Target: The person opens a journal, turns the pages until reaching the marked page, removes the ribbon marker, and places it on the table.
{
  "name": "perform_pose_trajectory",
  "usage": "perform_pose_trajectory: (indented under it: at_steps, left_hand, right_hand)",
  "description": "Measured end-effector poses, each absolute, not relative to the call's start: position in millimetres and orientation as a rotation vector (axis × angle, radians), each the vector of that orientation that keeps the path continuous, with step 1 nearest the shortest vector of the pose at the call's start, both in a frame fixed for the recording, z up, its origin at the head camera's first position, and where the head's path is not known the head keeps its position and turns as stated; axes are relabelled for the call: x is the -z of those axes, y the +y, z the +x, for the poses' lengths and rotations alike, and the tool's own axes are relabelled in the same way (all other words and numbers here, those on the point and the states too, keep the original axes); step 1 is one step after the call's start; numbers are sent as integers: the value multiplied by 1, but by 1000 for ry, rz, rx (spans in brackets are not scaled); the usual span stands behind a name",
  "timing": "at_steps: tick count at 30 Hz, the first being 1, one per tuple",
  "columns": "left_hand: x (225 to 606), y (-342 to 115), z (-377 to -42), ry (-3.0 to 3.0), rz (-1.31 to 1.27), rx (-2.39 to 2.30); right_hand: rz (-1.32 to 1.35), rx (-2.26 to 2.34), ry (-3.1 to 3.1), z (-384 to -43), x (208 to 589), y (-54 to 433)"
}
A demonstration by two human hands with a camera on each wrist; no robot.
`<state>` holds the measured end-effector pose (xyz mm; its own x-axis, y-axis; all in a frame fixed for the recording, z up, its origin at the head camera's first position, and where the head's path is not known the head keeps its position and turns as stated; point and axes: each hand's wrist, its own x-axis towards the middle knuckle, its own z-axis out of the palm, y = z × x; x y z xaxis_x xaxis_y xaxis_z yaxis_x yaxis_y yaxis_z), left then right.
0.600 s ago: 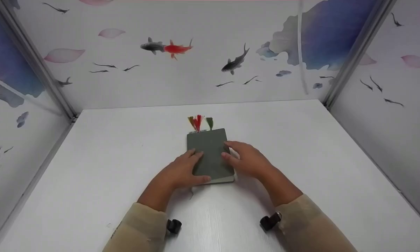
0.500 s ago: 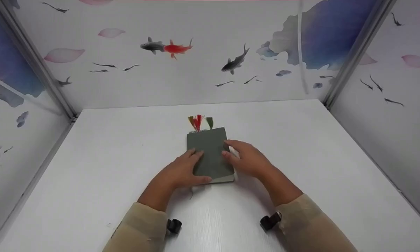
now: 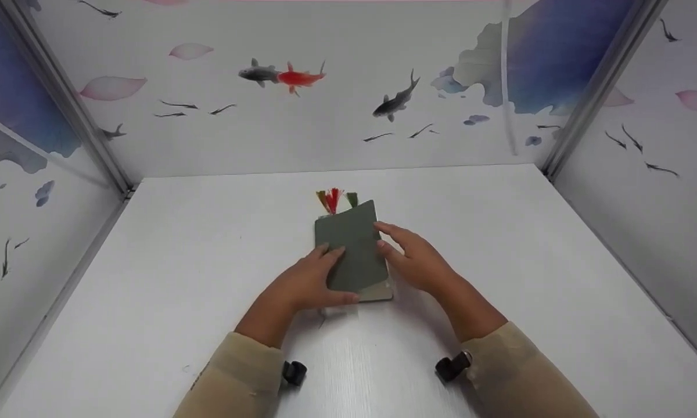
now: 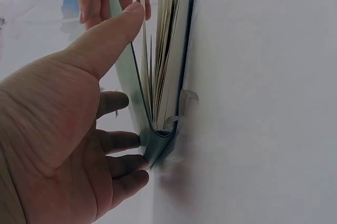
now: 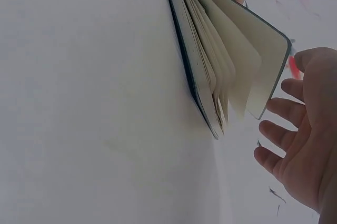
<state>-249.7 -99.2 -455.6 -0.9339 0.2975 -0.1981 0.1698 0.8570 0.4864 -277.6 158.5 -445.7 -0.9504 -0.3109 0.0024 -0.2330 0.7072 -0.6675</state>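
Note:
A notebook with a grey-green cover (image 3: 351,247) lies on the white table. Its front cover stands raised at the right side, with cream pages (image 5: 210,50) fanned beneath. My left hand (image 3: 308,281) holds the cover at the lower left: the thumb bends over the bottom edge, while the fingers lie on the outside near the spine. Beside the raised edge is my right hand (image 3: 421,261), fingers spread and nearly straight, fingertips right at the cover's rim. Yellow, red (image 3: 333,200) and green tassels stick out of the notebook's top.
The white table (image 3: 209,244) surrounds the notebook. Behind it and on both sides rise panels printed with fish and petals, including a back wall (image 3: 325,133). Each sleeve carries a small black device near the wrist, such as the left one (image 3: 294,373).
The notebook's front cover has lifted further on its right side, showing more page at the lower right corner. My right hand has moved slightly up with it. The head view has shifted a little.

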Motion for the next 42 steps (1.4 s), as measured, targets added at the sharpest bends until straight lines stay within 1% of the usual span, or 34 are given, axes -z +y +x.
perform_pose_trajectory:
  at_steps: [11, 16, 21, 26, 34, 42]
  left_hand:
    - [452, -95, -251, 2812, 393, -762]
    - [438, -88, -247, 2997, 553, -801]
    - [422, -91, -241, 3221, 735, -699]
    - [410, -97, -237, 3331, 824, -619]
    - [404, -105, -235, 3359, 865, -618]
    - [401, -111, -237, 3436, 809, -542]
  right_hand:
    - [-588, 1132, 2780, -277, 443, 157]
    - [-673, 1173, 2760, -276, 442, 158]
    - [-648, 1143, 2787, -275, 443, 158]
    - [-628, 1058, 2786, -277, 449, 160]
    - [-664, 777, 2772, -279, 458, 158]
    - [-714, 649, 2732, -281, 463, 155]
